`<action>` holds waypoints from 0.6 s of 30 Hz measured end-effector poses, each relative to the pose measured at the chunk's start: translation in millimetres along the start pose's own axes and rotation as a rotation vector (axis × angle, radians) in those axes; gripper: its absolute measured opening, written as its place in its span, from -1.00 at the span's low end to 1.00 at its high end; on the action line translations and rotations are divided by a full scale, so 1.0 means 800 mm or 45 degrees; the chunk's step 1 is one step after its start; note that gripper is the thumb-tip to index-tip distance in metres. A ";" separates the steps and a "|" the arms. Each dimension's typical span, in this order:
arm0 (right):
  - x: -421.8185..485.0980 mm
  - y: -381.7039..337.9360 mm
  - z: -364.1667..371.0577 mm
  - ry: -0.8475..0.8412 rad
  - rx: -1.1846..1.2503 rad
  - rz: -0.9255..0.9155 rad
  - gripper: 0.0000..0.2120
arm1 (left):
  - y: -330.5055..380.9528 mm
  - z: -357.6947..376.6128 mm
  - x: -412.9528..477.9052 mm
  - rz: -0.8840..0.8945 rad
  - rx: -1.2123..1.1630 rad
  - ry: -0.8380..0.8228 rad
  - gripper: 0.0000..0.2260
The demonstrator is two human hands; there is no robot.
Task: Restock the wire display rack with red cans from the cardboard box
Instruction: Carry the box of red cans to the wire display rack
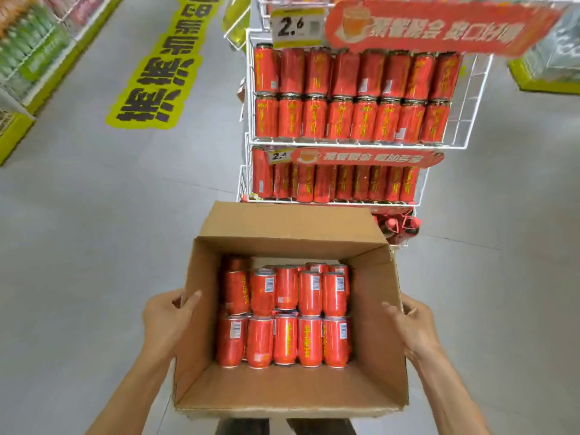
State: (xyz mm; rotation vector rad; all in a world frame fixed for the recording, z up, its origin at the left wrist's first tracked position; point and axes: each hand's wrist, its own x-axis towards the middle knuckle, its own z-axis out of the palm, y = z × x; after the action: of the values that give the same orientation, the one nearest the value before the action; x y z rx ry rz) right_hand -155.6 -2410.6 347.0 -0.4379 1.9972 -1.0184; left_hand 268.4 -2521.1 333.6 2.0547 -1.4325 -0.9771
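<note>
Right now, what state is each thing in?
Box: open, flaps up, part full.
Cans: stacked at the box's far end.
Rack: visible shelves' front rows full.
Left hand: grips the box's left wall.
Right hand: grips its right wall.

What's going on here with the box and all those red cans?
A person is holding an open cardboard box by its side walls, with the left hand on the left wall and the right hand on the right. Red cans sit packed in rows in the far part of the box. Just ahead stands the white wire display rack, whose visible tiers are lined with shelved cans. Neither hand holds a can.
</note>
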 end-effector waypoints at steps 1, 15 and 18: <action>0.019 0.007 0.010 0.002 0.012 0.003 -0.74 | -0.006 0.014 0.019 0.011 0.004 -0.012 -0.49; 0.286 0.261 0.129 0.018 -0.085 0.069 -0.75 | -0.237 0.304 0.202 -0.186 -0.153 -0.118 -0.66; 0.335 0.324 0.153 0.016 -0.097 0.103 -0.75 | -0.285 0.368 0.229 -0.212 -0.155 -0.103 -0.88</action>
State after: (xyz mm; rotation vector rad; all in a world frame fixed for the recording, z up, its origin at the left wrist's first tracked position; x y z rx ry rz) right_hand -200.7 -2478.0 -37.0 -0.3887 2.0531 -0.8996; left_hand 222.7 -2600.1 -71.3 2.0911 -1.2225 -1.1967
